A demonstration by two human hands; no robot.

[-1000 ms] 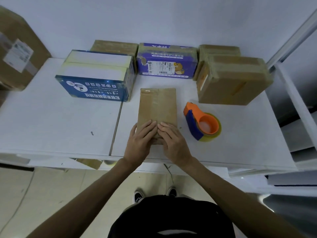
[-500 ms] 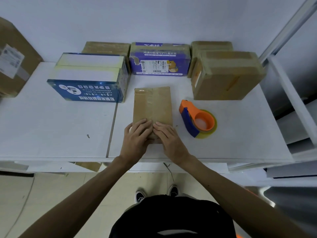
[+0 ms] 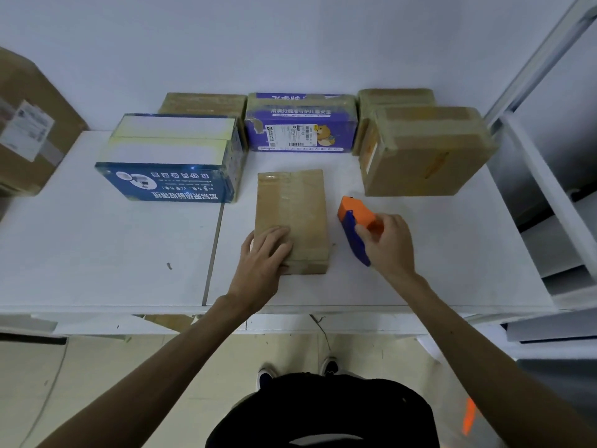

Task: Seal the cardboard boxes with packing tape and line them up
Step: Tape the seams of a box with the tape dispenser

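A small flat brown cardboard box [image 3: 295, 208] lies in the middle of the white table [image 3: 97, 247], a strip of tape running along its top. My left hand [image 3: 265, 253] rests flat on its near left corner, fingers straight. Just right of the box sits the orange and blue tape dispenser [image 3: 353, 221]. My right hand [image 3: 387, 240] has its fingers curled round the dispenser's orange body. Taped boxes stand along the back: a blue and white one [image 3: 171, 163], a purple one [image 3: 300, 124] and a large brown one [image 3: 426, 153].
Two more brown boxes [image 3: 203, 103] [image 3: 394, 95] stand against the wall behind the row. A big carton with a label [image 3: 29, 130] is off the table's left end. White shelving [image 3: 549, 189] borders the right side. The table's front edge is near my body.
My right hand left the small box and moved right onto the tape dispenser. My left hand stays on the box's near end.
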